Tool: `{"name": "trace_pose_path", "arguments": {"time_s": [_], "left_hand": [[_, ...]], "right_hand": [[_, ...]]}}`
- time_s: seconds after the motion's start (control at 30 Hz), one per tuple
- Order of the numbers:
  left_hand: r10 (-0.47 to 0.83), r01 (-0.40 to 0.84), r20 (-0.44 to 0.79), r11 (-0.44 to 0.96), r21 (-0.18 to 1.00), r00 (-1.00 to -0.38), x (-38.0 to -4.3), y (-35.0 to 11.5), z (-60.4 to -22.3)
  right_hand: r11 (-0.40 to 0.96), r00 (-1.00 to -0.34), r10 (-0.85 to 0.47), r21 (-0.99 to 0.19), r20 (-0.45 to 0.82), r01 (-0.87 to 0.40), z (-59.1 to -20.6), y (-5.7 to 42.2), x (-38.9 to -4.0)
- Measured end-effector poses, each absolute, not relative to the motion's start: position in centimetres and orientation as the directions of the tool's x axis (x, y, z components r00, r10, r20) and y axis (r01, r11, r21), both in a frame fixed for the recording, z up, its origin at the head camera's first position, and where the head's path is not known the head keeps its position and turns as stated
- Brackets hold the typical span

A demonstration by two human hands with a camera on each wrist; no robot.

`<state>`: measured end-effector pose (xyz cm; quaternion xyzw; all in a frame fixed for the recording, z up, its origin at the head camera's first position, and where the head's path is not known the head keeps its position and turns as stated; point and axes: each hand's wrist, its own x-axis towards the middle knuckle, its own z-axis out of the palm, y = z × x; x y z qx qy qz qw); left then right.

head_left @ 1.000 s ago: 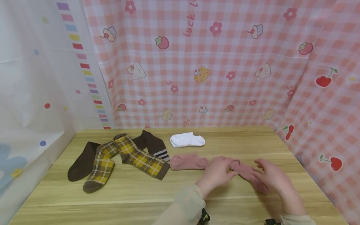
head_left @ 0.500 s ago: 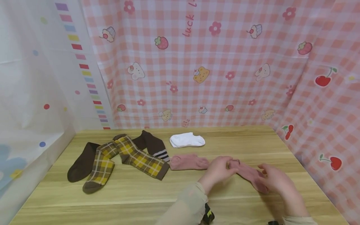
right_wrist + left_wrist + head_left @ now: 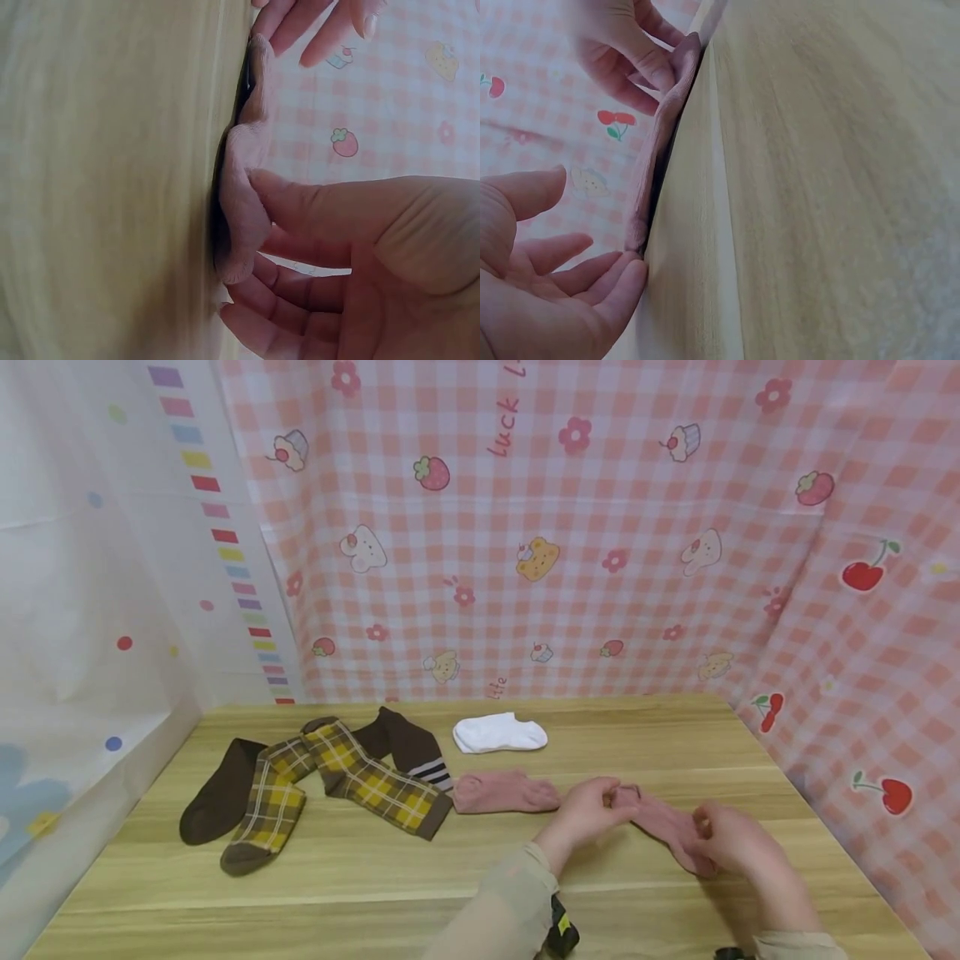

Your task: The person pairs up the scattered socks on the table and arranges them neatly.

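Observation:
A pink sock [image 3: 660, 820] lies slantwise at the right of the table, between my two hands. With thumb and fingers, my right hand [image 3: 742, 845] pinches its toe and heel part; the right wrist view has the thumb [image 3: 300, 206] pressed against the knit. My left hand [image 3: 579, 817] is by the cuff end. In the left wrist view its fingertips [image 3: 634, 274] touch that end while the thumb stands apart. A second pink sock [image 3: 501, 792] lies flat to the left, its right end near my left hand.
White ankle socks [image 3: 500, 732] lie behind the pink ones. On the left, yellow plaid socks [image 3: 378, 781] overlap dark brown socks [image 3: 225, 793], one with striped bands. A pink checked curtain [image 3: 645, 602] borders the wooden table [image 3: 360, 893] at back and right.
My right hand has come down and inward, its thumb and fingers closing on the pink sock. My left hand has shifted very slightly right at the cuff. The other socks stay in place.

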<state>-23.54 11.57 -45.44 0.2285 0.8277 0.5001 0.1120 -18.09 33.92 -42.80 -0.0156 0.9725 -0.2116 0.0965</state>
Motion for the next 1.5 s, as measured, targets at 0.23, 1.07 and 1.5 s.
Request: {"name": "trace_pose_path", "arguments": {"time_s": [0.23, 1.07, 1.5], "left_hand": [[0.473, 0.191, 0.008, 0.339, 0.921, -0.881, -23.6, 11.6, -45.7], [0.348, 0.223, 0.080, 0.392, 0.892, -0.934, -23.6, 11.7, -46.6], [0.329, 0.237, 0.120, 0.343, 0.909, -0.937, -23.2, 11.4, -46.3]], "right_hand": [[0.888, -0.978, -0.075, -0.459, -0.193, 0.022, -43.1, 34.0, -18.3], [0.842, -0.972, -0.167, -0.536, -0.165, -0.053, -43.3, 33.9, -18.2], [0.862, -0.974, -0.155, -0.504, -0.164, -0.052, -43.4, 34.0, -18.3]]}}
